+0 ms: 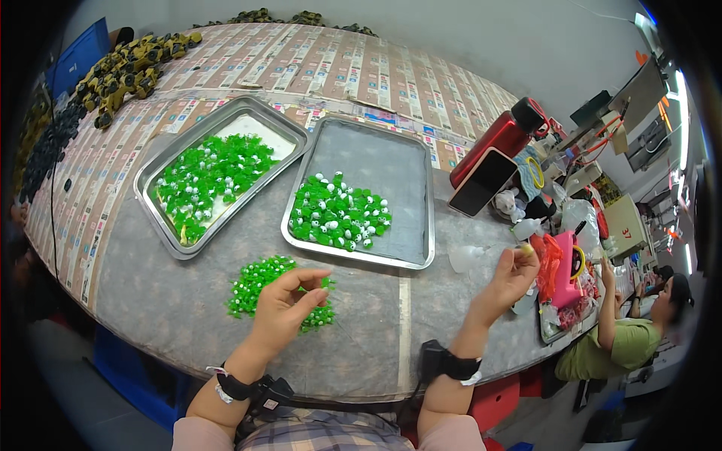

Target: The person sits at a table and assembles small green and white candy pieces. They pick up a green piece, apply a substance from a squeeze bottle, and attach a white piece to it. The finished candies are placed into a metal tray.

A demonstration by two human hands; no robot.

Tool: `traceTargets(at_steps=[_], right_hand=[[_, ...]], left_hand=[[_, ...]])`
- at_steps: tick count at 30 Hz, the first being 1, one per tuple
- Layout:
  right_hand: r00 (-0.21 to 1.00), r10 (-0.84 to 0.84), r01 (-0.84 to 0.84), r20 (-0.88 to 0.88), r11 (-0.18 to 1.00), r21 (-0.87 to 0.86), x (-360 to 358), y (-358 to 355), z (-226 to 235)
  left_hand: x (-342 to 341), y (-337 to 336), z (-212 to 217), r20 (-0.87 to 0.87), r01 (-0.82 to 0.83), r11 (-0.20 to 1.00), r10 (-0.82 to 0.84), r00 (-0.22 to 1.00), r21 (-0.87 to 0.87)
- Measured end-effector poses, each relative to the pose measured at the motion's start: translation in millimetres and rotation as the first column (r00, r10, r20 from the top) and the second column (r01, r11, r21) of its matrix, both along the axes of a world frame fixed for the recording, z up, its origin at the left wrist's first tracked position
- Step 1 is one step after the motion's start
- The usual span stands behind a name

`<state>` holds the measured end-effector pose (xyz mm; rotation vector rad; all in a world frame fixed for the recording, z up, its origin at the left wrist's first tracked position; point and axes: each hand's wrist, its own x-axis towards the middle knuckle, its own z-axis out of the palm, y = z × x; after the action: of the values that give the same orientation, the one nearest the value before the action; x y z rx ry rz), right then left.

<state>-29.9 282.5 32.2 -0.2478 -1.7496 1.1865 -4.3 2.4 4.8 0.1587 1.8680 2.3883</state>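
My left hand (284, 310) hovers over a loose pile of small green pieces with white tips (252, 284). Its fingers are curled, with a gap between thumb and forefinger, and nothing shows in them. Off to the right, my right hand (505, 282) is raised with its fingers closed together. A tiny pale yellow spot shows at its fingertips, too small to name. Behind the pile, a metal tray (427, 197) holds larger green pieces with white eye-like balls (338, 213). A second metal tray (143, 197) to its left holds more of these green pieces (214, 177).
A red flask (492, 143) and a dark-screened phone (483, 183) stand right of the trays. Farther right are a pink container (568, 270) and red plastic bags (547, 259). Yellow-and-black toy parts (124, 75) lie heaped far left. Another person (620, 338) sits at right.
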Motion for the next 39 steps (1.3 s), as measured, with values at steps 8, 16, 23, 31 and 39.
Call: traceTargets(at_steps=[8, 16, 23, 31, 39], right_hand=[[0.711, 0.067, -0.258, 0.700, 0.951, 0.170, -11, 65, -65], [0.870, 0.471, -0.414, 0.148, 0.858, -0.303, 0, -27, 22], [0.849, 0.525, -0.526, -0.056, 0.833, -0.174, 23, -85, 42], [0.805, 0.591, -0.588, -0.038, 0.789, -0.178, 28, -109, 19], [0.803, 0.590, -0.595, -0.076, 0.800, -0.077, 26, -116, 15]], left_hand=[[-2, -4, -3, 0.086, 0.034, 0.989, -0.047, 0.995, 0.145], [-4, -4, -9, 0.176, 0.055, 0.969, -0.099, 0.979, 0.239], [-5, -2, -7, 0.363, 0.028, 0.900, -0.203, 0.910, 0.434], [-5, -3, -13, 0.406, 0.017, 0.845, -0.275, 0.872, 0.535], [-5, -3, -13, 0.389, 0.067, 0.830, -0.329, 0.860, 0.553]])
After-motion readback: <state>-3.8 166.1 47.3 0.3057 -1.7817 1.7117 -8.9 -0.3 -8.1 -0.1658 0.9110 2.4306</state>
